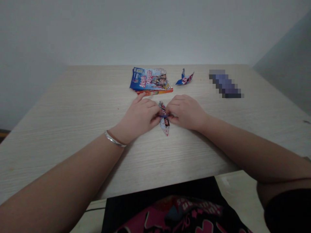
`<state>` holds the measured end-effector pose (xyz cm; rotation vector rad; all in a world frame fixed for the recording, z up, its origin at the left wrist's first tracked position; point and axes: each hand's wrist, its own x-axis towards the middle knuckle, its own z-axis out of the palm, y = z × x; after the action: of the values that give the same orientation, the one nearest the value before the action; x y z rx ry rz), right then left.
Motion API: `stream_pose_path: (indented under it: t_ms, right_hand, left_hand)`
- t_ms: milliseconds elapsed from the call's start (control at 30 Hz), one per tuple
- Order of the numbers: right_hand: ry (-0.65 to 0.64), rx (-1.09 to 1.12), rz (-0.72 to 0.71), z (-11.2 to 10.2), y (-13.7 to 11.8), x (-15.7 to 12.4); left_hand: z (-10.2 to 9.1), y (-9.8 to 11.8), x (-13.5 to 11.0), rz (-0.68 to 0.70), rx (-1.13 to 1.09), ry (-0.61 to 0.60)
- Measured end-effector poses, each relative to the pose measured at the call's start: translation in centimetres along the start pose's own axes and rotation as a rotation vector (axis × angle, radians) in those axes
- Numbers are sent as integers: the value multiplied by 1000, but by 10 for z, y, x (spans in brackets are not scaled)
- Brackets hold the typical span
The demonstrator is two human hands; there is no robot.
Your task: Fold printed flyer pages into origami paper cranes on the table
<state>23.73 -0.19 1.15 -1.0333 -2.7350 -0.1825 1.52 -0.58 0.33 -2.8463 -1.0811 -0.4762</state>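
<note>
A small piece of folded printed paper [165, 124] with pointed ends lies between my two hands on the light wooden table [73, 106]. My left hand [139, 116], with a silver bracelet at the wrist, is closed and pinches the paper's left side. From the right, my right hand [186, 111] is closed on the same paper. Both hands rest on the tabletop, knuckles up.
A stack of colourful printed sheets [150, 80] lies just behind the hands. A finished folded paper bird [184, 79] stands to its right. A blurred dark purple object [225, 84] lies further right. A plain wall runs along the table's far edge.
</note>
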Motion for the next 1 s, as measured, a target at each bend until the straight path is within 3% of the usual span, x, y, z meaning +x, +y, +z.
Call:
stream_pose_path:
  t_ms: [200,400,667,800,1000]
  right_hand:
    - [-3,-31,33,-3,-6,4]
    - [-13,87,69,2,-2,9]
    - [54,312,151,13,10,4]
    - [76,327,258,14,7,5]
    - [91,171,357,14,-1,8]
  left_hand:
    - [-4,5,3,-25,72,-12]
    - [-5,9,4,-65,74,-16]
    - [-2,4,5,-202,-206,-40]
    - [-1,3,3,-268,-306,12]
    - [2,5,0,-361,-334,139]
